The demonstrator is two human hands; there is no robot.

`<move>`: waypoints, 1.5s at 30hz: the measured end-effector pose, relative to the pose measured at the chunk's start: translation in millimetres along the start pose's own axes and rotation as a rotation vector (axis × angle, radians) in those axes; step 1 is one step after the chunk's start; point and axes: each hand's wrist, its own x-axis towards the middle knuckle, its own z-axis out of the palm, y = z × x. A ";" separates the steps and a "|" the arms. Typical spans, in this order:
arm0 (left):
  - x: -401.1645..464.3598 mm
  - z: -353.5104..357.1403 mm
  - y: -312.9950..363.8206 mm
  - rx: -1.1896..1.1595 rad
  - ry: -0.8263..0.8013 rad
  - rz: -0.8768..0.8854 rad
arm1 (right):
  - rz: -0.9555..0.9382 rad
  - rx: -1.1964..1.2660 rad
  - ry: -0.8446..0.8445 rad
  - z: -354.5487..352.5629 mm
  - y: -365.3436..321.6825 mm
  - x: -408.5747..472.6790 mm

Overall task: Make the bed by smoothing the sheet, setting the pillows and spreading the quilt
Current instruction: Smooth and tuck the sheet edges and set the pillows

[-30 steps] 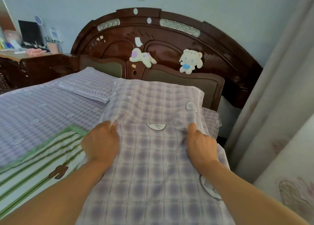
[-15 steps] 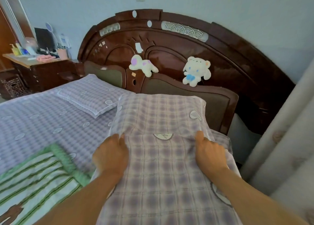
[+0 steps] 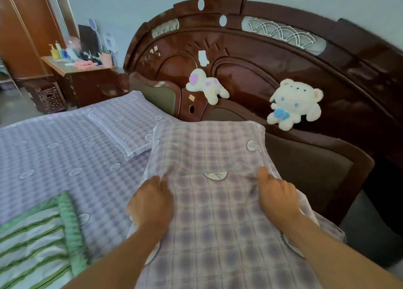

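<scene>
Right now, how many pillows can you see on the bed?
2. One pillow lies flat on the sheet by the headboard, on the left. The other pillow is nearer, gripped by the left hand and right hand. It may hide more behind it.

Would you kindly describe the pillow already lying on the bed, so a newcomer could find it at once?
Start at the dark wooden headboard and look to its left end, near the cluttered side table. The flat pillow lies there on the lilac checked sheet, untouched. Unlike the second pillow, which the left hand and right hand grip, it rests free.
</scene>
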 end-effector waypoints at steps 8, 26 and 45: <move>63.2 45.7 -3.0 0.055 0.030 -0.171 | -0.174 0.071 0.042 52.1 -22.7 106.0; 140.8 234.2 0.8 -0.042 0.214 -0.526 | -0.531 0.119 0.206 212.9 -33.9 324.2; 125.6 285.4 -31.0 0.107 -0.511 -0.538 | 0.046 0.236 -0.530 292.7 -37.2 310.8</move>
